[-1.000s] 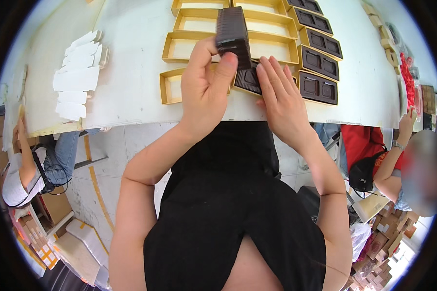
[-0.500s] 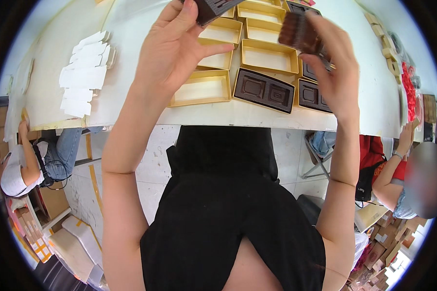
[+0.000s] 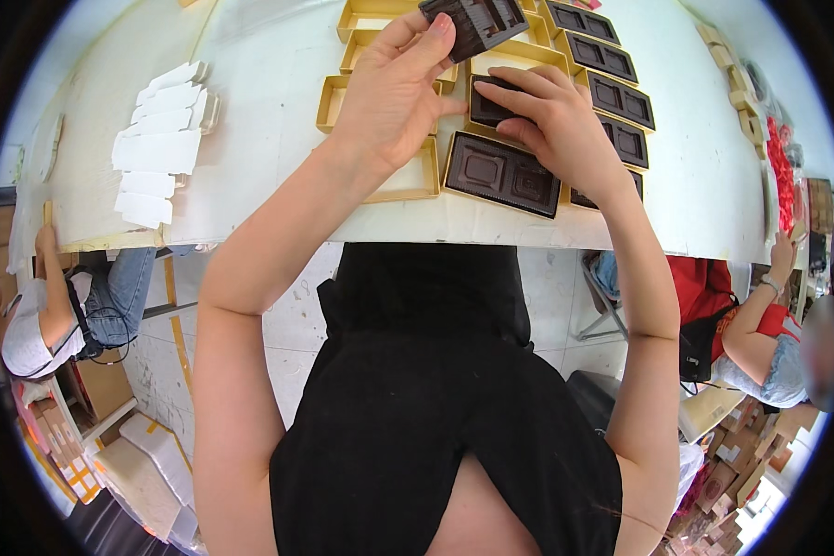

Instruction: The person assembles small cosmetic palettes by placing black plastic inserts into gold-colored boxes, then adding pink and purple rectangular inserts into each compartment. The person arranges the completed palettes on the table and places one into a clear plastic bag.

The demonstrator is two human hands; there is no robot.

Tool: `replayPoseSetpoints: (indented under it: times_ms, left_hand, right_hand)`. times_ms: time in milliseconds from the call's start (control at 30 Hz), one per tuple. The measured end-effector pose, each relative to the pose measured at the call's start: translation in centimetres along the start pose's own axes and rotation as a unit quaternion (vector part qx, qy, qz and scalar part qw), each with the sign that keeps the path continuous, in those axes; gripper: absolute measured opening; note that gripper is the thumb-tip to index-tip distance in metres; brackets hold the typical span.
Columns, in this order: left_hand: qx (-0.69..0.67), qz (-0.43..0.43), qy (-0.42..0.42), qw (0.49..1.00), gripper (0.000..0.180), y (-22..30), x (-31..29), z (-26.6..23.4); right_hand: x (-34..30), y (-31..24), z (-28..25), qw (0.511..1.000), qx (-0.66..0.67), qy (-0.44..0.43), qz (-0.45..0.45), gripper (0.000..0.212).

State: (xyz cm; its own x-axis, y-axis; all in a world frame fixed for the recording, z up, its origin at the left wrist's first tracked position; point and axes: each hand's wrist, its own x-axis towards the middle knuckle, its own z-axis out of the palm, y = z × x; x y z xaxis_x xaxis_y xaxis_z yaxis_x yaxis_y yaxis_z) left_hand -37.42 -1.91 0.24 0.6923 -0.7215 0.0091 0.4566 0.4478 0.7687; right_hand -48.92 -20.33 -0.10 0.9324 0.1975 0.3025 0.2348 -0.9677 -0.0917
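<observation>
1. While the left hand (image 3: 389,102) pinches dark-brown plastic insert trays (image 3: 484,28), apparently nested, the right hand (image 3: 556,120) lies half-open over another tray (image 3: 487,107) in a gold box (image 3: 470,100), grip unclear.
2. Probably light, slightly flexible; best held by opposite edges.

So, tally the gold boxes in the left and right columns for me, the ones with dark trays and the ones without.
Gold boxes with trays, right column: 5
Gold boxes without trays, left column: 4
Total in view: 9
</observation>
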Motion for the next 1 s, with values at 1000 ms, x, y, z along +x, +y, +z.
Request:
replayPoseSetpoints:
  times_ms: [1000]
  left_hand:
    - [0.08,0.001,-0.089,0.993,0.022,1.7,0.5,0.9]
  right_hand:
    - [1.8,-1.0,-4.6,0.957,0.154,0.244,0.012,0.057]
